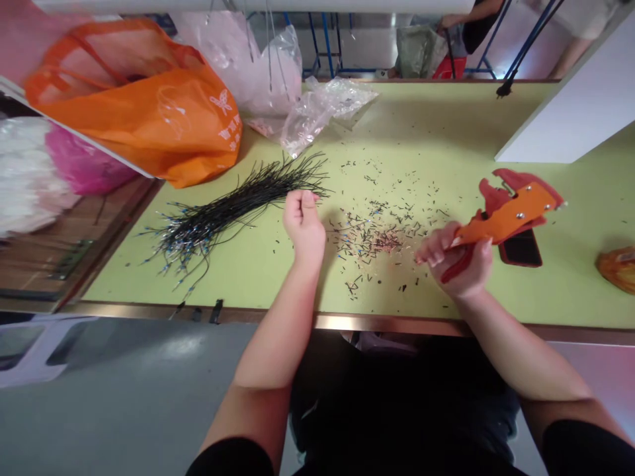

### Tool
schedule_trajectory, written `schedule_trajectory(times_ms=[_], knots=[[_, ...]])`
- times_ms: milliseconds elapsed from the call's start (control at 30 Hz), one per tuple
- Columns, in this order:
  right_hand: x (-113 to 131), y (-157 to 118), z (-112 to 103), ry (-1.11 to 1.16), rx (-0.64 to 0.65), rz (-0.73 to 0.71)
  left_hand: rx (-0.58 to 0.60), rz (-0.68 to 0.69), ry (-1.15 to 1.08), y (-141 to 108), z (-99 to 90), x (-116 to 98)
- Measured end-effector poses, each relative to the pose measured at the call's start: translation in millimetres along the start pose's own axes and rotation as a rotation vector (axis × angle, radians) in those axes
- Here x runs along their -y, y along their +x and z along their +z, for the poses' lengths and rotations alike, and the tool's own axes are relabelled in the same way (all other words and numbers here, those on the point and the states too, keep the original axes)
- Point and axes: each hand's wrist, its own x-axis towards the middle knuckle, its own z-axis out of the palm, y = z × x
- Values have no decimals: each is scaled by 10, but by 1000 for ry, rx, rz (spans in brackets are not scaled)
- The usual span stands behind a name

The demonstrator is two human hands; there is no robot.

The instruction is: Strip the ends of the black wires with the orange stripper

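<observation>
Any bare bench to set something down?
Bare: right side, between phone and orange item at the edge; far strip, between clear plastic and white panel.
Crowded: middle, clippings between left hand and right hand; left, black wire bundle and orange bag.

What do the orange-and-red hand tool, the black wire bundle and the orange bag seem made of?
Hand tool: probably painted metal or hard plastic; smooth orange and red parts with shiny metallic dots.
Wire bundle: likely plastic-coated wire; thin, flexible black strands.
Orange bag: perhaps matte non-woven fabric; soft folds, little gloss.
</observation>
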Motion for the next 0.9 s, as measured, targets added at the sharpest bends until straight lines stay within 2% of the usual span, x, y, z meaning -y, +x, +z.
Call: schedule_trajectory(times_ms=[33, 67, 133, 200, 300, 433, 600, 900], knots=[[27, 26, -7, 16, -66, 1, -142, -51, -6, 10, 14, 23], [33, 48, -12, 5, -76, 35, -138, -65, -9, -1, 42, 13], [-13, 74, -20, -43, -61, 139, -20, -50, 12, -75, 119, -92], [-99, 73, -17, -88, -8, 212, 104, 25, 59, -176, 180, -257], [-200, 41, 4, -113, 127, 264, 183, 142, 126, -277, 191, -464], [-253, 17, 20, -100, 243, 303, 190, 264, 179, -294, 152, -560], [-290, 42, 16, -87, 219, 376, 152, 414, 141, -310, 161, -604], [-310, 69, 5, -24, 229, 361, 219, 446, 159, -359, 144, -649]])
